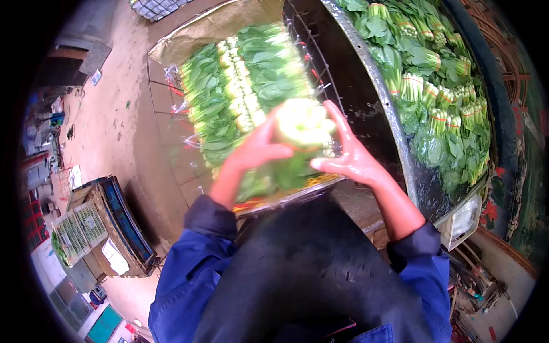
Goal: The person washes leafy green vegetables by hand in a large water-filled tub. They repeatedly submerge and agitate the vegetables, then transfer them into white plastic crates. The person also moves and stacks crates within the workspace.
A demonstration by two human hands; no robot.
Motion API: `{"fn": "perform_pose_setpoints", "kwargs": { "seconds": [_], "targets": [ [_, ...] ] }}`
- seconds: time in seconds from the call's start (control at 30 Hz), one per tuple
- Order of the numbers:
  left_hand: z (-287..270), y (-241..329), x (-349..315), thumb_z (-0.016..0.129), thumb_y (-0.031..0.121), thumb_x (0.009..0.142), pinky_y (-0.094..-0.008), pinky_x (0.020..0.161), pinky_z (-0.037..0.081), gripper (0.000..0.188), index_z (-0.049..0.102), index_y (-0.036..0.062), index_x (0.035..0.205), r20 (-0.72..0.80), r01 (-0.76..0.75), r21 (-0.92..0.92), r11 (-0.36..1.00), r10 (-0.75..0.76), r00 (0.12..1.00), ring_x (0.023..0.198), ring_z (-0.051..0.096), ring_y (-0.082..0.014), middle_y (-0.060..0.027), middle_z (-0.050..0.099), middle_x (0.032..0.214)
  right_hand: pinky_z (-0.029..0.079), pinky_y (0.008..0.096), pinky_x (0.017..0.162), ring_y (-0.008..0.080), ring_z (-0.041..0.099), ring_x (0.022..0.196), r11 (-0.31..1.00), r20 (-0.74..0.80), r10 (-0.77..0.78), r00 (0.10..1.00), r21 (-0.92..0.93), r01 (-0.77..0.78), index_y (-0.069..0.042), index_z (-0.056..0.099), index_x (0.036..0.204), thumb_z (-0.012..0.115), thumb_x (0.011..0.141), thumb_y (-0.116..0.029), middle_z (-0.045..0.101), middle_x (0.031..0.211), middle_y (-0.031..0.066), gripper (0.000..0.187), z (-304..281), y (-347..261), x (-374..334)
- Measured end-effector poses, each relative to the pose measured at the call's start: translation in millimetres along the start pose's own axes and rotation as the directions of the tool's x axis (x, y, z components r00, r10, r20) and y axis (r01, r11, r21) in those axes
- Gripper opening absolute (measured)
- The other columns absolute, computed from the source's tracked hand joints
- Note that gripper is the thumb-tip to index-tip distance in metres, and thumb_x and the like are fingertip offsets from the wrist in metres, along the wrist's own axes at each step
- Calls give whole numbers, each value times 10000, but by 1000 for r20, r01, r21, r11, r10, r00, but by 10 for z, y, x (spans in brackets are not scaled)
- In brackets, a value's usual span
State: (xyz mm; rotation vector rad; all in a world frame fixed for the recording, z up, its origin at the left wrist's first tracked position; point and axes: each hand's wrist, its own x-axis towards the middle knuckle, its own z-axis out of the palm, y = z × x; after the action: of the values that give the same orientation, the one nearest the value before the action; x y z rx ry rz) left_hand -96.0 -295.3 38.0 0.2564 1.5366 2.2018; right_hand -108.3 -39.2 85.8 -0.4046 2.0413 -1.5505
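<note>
Between my hands, over the near end of the crate, is a bunch of leafy greens point(306, 123). Its pale cut stem ends face up, and motion blurs it. My left hand point(264, 146) grips its left side, fingers partly hidden behind the stems. On the other side, my wet right hand point(351, 157) curves its thumb and fingers round the bunch. Below is a paper-lined wire crate point(163, 54) holding rows of packed greens point(209, 97), stem ends meeting along the middle.
To the right stands a metal-edged trough point(394, 128) with dark water. Several banded bunches of greens point(434, 97) lie at its far side. A white plastic basket point(462, 223) is beside its near end. On the left, a wooden stand point(123, 228) carries a pale slatted crate point(80, 231).
</note>
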Motion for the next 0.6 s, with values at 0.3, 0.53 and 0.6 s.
{"fn": "perform_pose_setpoints", "kwargs": {
  "seconds": [0.3, 0.53, 0.6],
  "targets": [
    [-2388, -711, -411, 822, 319, 814, -385, 1160, 350, 978, 272, 126, 1600, -215, 313, 679, 664, -228, 950, 1401, 444, -308, -174, 496, 1494, 366, 529, 1108, 397, 420, 1383, 608, -136, -133, 982, -794, -28, -8, 485, 1410, 749, 790, -119, 415, 1505, 241, 683, 735, 1106, 27],
    [-2235, -1887, -570, 652, 544, 910, -529, 1171, 254, 812, 372, 141, 1558, -284, 264, 950, 167, 108, 953, 1277, 500, -369, -186, 546, 1357, 413, 488, 1074, 371, 527, 1271, 638, -273, -113, 955, -757, -141, -6, 570, 1292, 722, 773, -47, 548, 1381, 187, 543, 729, 1111, 41],
    [-2103, -1927, -689, 599, 531, 952, -510, 1176, 253, 760, 362, 148, 1563, -332, 324, 935, 143, 39, 942, 1316, 467, -341, -161, 526, 1390, 418, 487, 1071, 367, 539, 1256, 631, -283, -115, 952, -761, -150, -7, 576, 1279, 719, 766, -29, 569, 1355, 179, 534, 756, 1066, -2]
  ]
}}
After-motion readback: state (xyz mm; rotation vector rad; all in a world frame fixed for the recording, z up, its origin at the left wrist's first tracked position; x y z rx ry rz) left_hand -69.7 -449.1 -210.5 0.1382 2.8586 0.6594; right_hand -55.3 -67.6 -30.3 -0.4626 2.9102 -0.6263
